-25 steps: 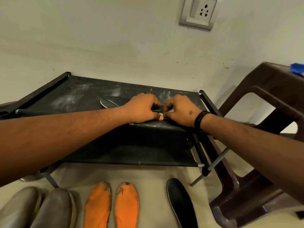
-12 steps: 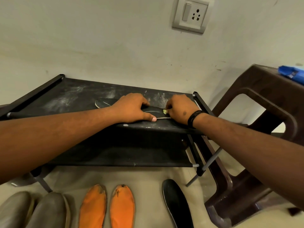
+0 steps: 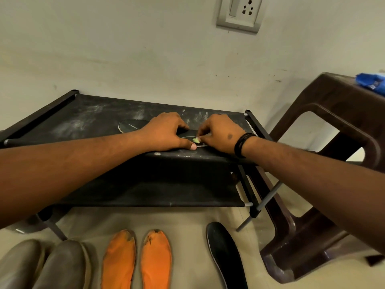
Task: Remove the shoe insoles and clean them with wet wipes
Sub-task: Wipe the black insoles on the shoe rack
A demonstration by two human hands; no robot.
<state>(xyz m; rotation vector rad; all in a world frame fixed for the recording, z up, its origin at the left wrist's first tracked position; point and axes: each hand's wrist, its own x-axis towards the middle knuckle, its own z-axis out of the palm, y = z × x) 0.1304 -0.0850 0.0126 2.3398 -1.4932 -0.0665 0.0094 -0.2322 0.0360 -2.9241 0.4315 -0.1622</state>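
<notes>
Both grips work on a black insole (image 3: 133, 127) lying flat on the top shelf of a black rack (image 3: 87, 115). Left hand (image 3: 166, 132) presses palm-down on the insole's middle, fingers spread flat and closed on nothing, the thumb stretched toward 3 o'clock along the near edge. Right hand (image 3: 220, 134), just beside it, pinches a small pale-green wad (image 3: 195, 140) between thumb and fingertips and holds it against the insole; whether the wad is a wipe I cannot tell. A dark band (image 3: 241, 143) circles the right wrist.

Only the insole's rounded end shows, at 9 o'clock of the left hand; the rest is hidden under the hands.

On the floor below, going left to right: two grey-brown shoes (image 3: 41, 265) side by side at 7 o'clock, two orange insoles (image 3: 137, 261) side by side at 6 o'clock, and a second black insole (image 3: 225, 253) at 5 o'clock, apart from the orange pair.

A brown plastic stool (image 3: 333, 113) stands at 3 o'clock of the rack, with a blue packet (image 3: 370, 82) on its top. A wall socket (image 3: 239, 13) sits at 12 o'clock.
</notes>
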